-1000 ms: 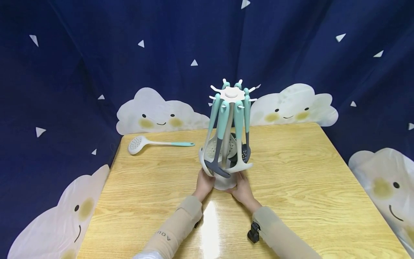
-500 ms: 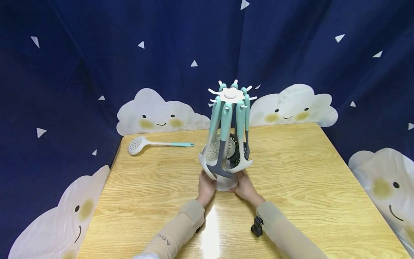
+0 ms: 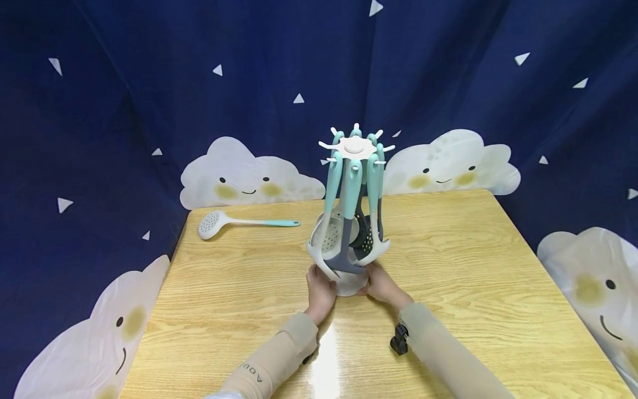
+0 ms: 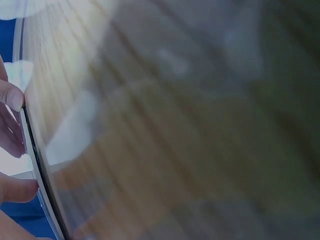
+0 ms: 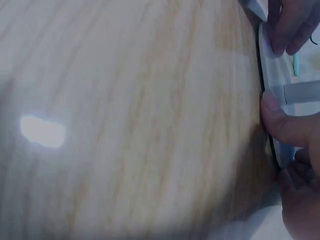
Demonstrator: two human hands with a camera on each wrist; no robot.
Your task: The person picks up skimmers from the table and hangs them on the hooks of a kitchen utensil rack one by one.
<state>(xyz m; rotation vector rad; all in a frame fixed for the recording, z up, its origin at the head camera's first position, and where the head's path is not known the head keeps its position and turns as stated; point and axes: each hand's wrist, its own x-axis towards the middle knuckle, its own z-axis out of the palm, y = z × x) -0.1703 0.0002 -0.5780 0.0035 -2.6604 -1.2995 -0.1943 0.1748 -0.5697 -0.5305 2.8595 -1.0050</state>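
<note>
A white utensil stand (image 3: 354,145) with radiating hooks stands upright at the table's middle. Several turquoise-handled utensils hang round it, among them a dark grey turner (image 3: 344,260) in front and a pale ladle (image 3: 319,252) at left. My left hand (image 3: 320,293) grips the left side of the stand's round base (image 3: 350,285); my right hand (image 3: 382,286) grips its right side. In the right wrist view, a thumb (image 5: 290,125) presses on the base's rim. Fingers (image 4: 11,95) touch the thin base edge in the left wrist view. Hanging utensils partly cover both hands' fingertips in the head view.
A white skimmer (image 3: 209,223) with a turquoise handle lies at the back left of the wooden table (image 3: 239,277). Behind hangs a dark blue curtain (image 3: 249,66) with white triangles and clouds. A black wrist camera (image 3: 399,339) sits below the right cuff.
The stand has turned counterclockwise as seen from above: its front utensils have shifted right and its rear hooks left. Both hands have moved slightly to the right with the base. The skimmer has stayed put.
</note>
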